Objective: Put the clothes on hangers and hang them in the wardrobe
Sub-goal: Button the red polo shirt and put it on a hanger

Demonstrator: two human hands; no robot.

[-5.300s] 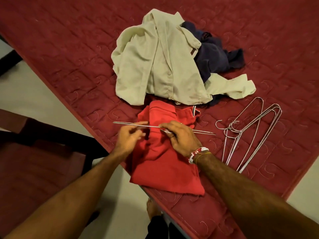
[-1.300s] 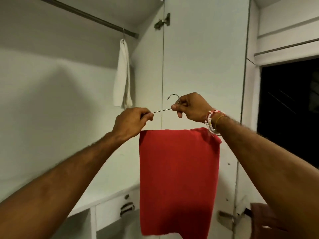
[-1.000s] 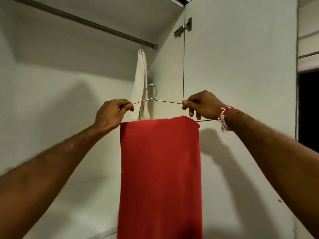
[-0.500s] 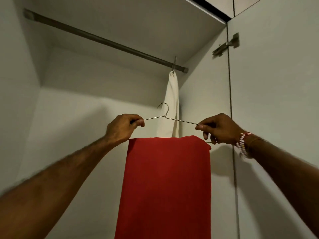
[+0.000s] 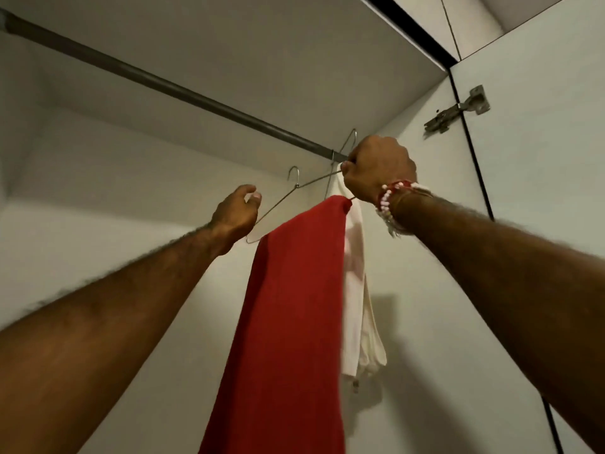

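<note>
A red garment (image 5: 291, 322) is draped over the bar of a wire hanger (image 5: 304, 184), which tilts up to the right. Its hook (image 5: 294, 173) hangs free below the dark wardrobe rail (image 5: 196, 96), not on it. My right hand (image 5: 376, 168) grips the hanger's right end, close under the rail's right end. My left hand (image 5: 235, 211) is loosely curled just left of the hanger's sloping wire and seems to hold nothing. A cream garment (image 5: 360, 306) hangs on its own hanger from the rail, right behind the red one.
The wardrobe's white top panel (image 5: 294, 44) sits just above the rail. The side wall and open door with a metal hinge (image 5: 458, 109) stand at the right. The rail is bare to the left of the cream garment.
Both hands have raised the hanger toward the rail and tilted it up to the right. My left hand has come off the hanger's left end. The view has tipped further up.
</note>
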